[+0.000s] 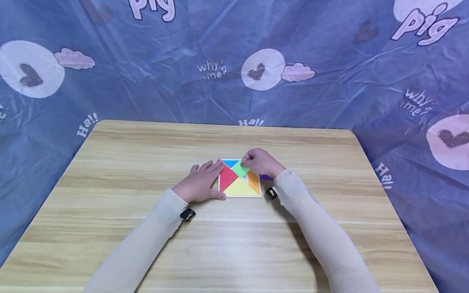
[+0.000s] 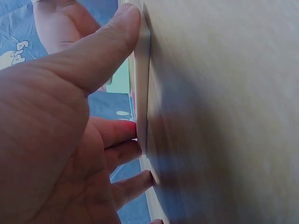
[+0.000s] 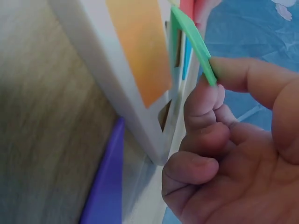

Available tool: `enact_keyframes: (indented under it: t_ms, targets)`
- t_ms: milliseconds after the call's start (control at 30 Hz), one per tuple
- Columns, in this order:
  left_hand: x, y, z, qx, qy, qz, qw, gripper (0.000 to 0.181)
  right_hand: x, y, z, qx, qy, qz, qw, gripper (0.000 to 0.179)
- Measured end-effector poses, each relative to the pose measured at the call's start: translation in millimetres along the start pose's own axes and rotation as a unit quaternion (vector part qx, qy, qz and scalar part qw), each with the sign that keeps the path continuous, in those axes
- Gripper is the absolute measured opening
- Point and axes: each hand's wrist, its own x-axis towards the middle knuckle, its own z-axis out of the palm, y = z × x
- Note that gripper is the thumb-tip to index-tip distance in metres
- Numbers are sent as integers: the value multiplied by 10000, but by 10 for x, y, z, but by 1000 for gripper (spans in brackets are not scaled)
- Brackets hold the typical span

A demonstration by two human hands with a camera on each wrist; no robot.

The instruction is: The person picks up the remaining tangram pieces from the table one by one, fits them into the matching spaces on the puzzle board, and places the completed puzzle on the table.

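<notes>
A white tangram tray (image 1: 242, 197) lies on the table holding a red triangle (image 1: 226, 178), a blue triangle (image 1: 229, 163), a yellow triangle (image 1: 239, 189) and an orange piece (image 1: 253, 182). My right hand (image 1: 261, 162) pinches a green square (image 3: 198, 44) between thumb and index finger. It tilts over the tray, its outer edge raised. At the tray's left side, my left hand (image 1: 199, 183) rests with fingers extended and spread. Its thumb (image 2: 114, 39) touches the tray's front edge. A purple piece (image 3: 110, 182) lies on the table right of the tray, partly hidden by the right hand.
The wooden table (image 1: 234, 252) extends around the tray on all sides. Behind it hangs a blue printed cloth (image 1: 165, 81). A small black device (image 1: 188, 215) is worn at the left wrist, another black device (image 1: 271, 193) at the right.
</notes>
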Motion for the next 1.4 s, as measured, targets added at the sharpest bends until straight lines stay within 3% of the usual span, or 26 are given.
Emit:
enact_keyframes:
  t_ms: [400, 600, 1033, 1167, 1400]
  targets:
    - [26, -20, 13, 55, -43, -22, 10000, 110, 50, -90, 33, -453, 86, 218, 9987, 12]
    - [16, -24, 6, 26, -29, -9, 10000, 110, 57, -115, 74, -896, -89, 298, 9955, 23]
    - [25, -37, 23, 33, 19, 40, 10000, 110, 45, -203, 118, -1883, 25, 470, 9810, 24]
    - [26, -41, 27, 32, 30, 44, 10000, 110, 44, -252, 128, -2230, 61, 365, 9741, 21]
    - [25, -38, 20, 66, 66, 39, 9999, 109, 33, -278, 141, -2368, 266, 199, 9710, 22]
